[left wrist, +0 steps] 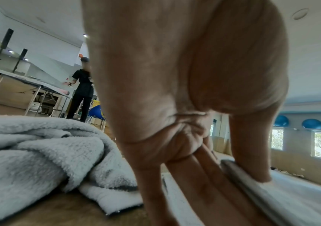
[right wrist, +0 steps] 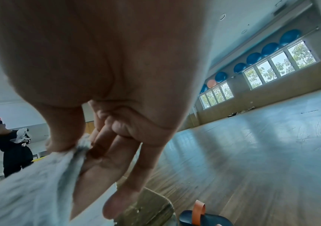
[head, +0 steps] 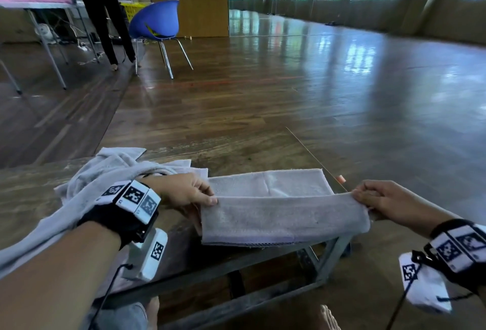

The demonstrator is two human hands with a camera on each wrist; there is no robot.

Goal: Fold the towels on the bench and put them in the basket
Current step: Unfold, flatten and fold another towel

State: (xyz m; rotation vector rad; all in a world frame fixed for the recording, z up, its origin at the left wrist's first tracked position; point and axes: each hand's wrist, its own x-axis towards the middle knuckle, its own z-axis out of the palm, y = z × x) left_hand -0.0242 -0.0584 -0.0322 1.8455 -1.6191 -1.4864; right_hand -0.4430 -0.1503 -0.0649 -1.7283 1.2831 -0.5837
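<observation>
Head view: left hand (head: 185,189) and right hand (head: 378,199) each pinch one end of the pale grey terry towel (head: 284,215), thumb on top, fingers under, near half lifted over the far half on the worn wooden bench (head: 31,198). To fold well, I'd keep both ends level, line the raised edge up with the far edge, lay it down, then smooth. Crumpled grey towel pile (head: 105,172) sits left of the towel, touching the left wrist. No basket in view. Beyond the bench: glossy wood floor (head: 289,87), blue shell chair (head: 156,20), windows, a standing person.
</observation>
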